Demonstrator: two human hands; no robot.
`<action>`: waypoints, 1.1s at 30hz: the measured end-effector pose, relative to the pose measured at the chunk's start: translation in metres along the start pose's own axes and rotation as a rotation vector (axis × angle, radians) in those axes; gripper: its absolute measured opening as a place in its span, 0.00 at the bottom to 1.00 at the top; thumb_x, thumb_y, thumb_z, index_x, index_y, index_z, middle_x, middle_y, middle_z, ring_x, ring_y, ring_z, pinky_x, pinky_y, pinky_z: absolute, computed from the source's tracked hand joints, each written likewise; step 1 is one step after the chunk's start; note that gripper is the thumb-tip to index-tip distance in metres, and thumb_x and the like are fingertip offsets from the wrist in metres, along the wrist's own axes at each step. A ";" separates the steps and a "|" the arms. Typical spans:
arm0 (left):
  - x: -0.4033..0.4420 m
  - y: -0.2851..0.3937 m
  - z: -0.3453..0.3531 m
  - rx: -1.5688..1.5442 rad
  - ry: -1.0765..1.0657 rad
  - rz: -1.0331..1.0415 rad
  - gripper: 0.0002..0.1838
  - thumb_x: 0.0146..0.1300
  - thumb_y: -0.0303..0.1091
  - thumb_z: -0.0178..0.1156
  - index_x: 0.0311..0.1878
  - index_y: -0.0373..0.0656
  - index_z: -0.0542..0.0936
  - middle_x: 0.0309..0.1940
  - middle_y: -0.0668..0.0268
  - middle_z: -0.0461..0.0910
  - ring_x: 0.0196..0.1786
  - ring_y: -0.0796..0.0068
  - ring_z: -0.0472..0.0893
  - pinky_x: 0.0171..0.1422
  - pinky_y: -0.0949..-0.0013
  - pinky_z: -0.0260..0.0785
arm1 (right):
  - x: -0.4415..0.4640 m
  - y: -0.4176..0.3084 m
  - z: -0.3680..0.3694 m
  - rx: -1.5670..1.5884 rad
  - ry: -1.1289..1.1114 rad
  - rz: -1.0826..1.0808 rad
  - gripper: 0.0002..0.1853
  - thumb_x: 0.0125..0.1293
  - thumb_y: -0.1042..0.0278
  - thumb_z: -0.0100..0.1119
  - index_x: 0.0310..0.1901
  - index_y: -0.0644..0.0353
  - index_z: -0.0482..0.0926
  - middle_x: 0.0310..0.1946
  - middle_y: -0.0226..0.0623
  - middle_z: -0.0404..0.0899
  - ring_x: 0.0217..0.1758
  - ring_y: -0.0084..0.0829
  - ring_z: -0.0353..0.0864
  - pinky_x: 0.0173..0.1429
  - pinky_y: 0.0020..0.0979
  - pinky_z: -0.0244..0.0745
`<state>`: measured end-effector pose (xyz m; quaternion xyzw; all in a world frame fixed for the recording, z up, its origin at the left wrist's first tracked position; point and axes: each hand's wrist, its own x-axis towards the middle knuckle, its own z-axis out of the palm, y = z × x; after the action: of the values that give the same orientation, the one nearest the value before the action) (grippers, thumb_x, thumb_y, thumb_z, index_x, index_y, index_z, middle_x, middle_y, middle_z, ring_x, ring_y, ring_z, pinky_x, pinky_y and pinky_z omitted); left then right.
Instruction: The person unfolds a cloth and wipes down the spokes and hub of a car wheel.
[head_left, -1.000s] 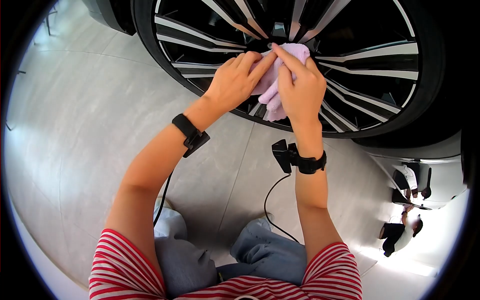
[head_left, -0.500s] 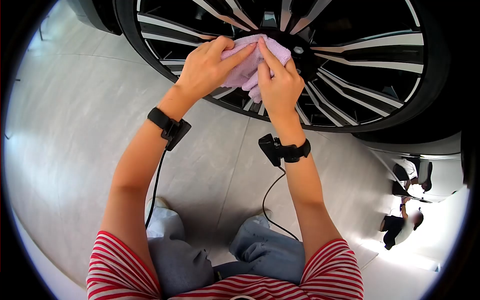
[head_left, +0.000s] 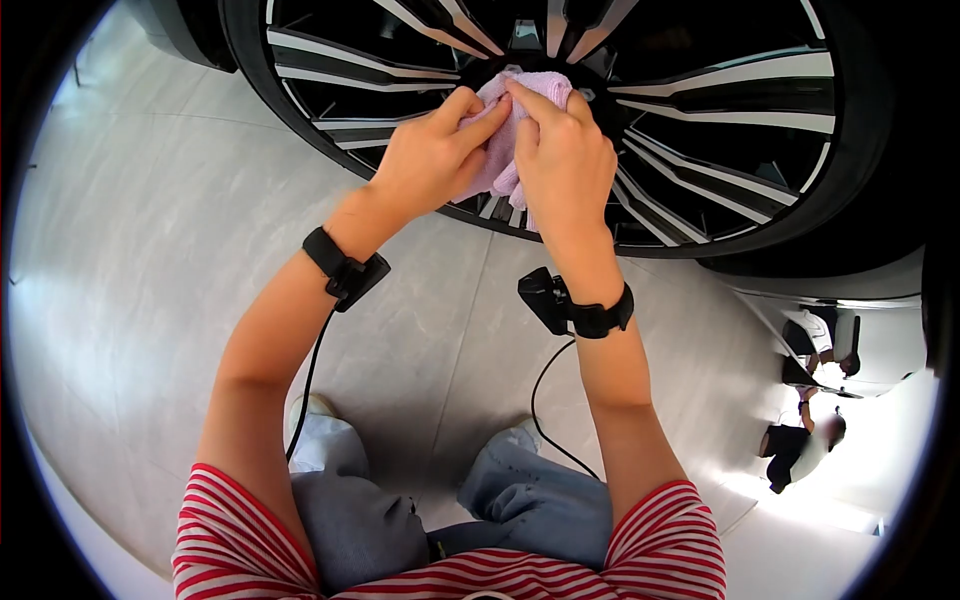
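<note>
A pale pink cloth [head_left: 507, 150] is bunched up at the hub of a car wheel [head_left: 735, 98] with black and silver spokes. My left hand [head_left: 432, 155] has its fingers closed on the cloth's left side, index finger pointing to its upper edge. From the right, my right hand [head_left: 568, 160] grips the same cloth, its index fingertip close to that of the left. A loose fold hangs down between the two hands. The cloth and fingers hide part of the hub and some lower spokes.
Around the wheel runs a dark tyre [head_left: 868, 130]. Each wrist wears a black strap with a small device [head_left: 358, 283] and a cable [head_left: 537, 400] running back toward me. Grey floor [head_left: 150, 260] lies below. Another person [head_left: 795, 450] is far off at the right.
Both hands have shifted slightly, and the cloth is bunched more tightly between them. The wheel sits a little further left and higher in view.
</note>
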<state>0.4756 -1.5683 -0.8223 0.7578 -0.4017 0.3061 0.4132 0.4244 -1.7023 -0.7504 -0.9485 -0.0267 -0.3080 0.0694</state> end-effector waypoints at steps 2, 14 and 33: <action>0.002 0.006 0.001 0.001 0.002 -0.027 0.29 0.48 0.20 0.58 0.59 0.44 0.77 0.37 0.65 0.72 0.27 0.65 0.76 0.28 0.67 0.71 | -0.001 -0.002 -0.007 -0.029 -0.042 0.009 0.19 0.58 0.71 0.57 0.51 0.44 0.83 0.35 0.41 0.78 0.26 0.42 0.82 0.30 0.37 0.78; 0.029 0.038 0.040 0.152 0.085 0.142 0.29 0.49 0.30 0.65 0.60 0.45 0.75 0.39 0.70 0.71 0.25 0.74 0.78 0.25 0.73 0.72 | -0.028 0.029 -0.047 -0.143 -0.120 0.064 0.29 0.58 0.77 0.52 0.63 0.45 0.75 0.46 0.48 0.78 0.30 0.43 0.82 0.32 0.38 0.78; 0.025 -0.005 -0.036 0.347 0.336 0.160 0.23 0.48 0.24 0.66 0.50 0.54 0.84 0.35 0.71 0.75 0.30 0.73 0.77 0.28 0.74 0.72 | 0.000 0.002 0.002 0.141 0.368 -0.243 0.29 0.57 0.78 0.58 0.60 0.39 0.78 0.41 0.42 0.76 0.31 0.40 0.81 0.32 0.32 0.77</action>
<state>0.4871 -1.5443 -0.7871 0.7215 -0.3275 0.5239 0.3125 0.4254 -1.7035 -0.7522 -0.8589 -0.1491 -0.4794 0.1017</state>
